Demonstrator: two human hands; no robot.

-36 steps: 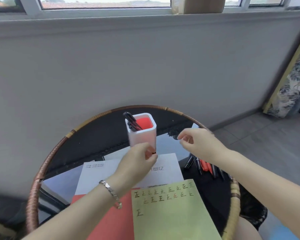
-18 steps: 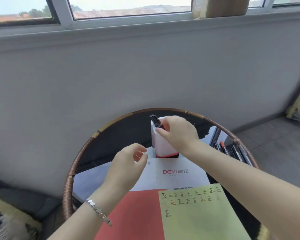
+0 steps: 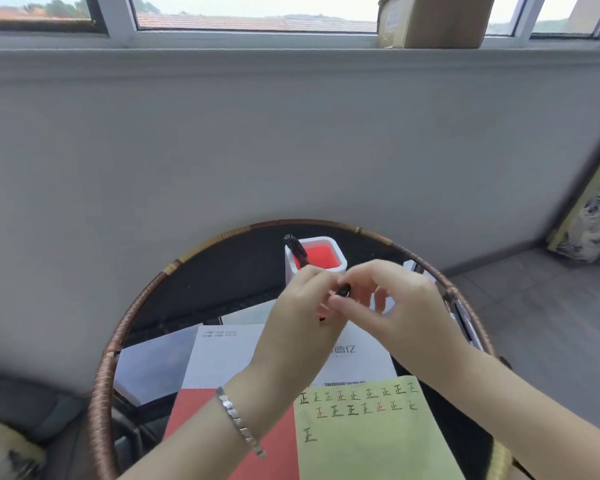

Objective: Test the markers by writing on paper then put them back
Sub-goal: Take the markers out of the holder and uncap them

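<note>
Both hands meet in front of the white pen holder (image 3: 326,268) with its red inside. Between them is a black marker (image 3: 343,291); my right hand (image 3: 388,303) pinches its upper end and my left hand (image 3: 305,317) grips its lower part, most of it hidden. One more black marker (image 3: 293,247) stands in the holder's left corner. Below lies a yellow-green paper (image 3: 378,441) with two rows of written characters and one more beneath.
The round dark table has a woven rattan rim (image 3: 108,368). A white sheet (image 3: 229,355) and a red sheet (image 3: 205,410) lie under the yellow-green paper. Several markers (image 3: 461,317) lie at the right edge, behind my right hand. A grey wall rises close behind.
My right hand drew a black marker out of the holder and brought it down towards me. My left hand rose to meet it and took hold of the marker.
</note>
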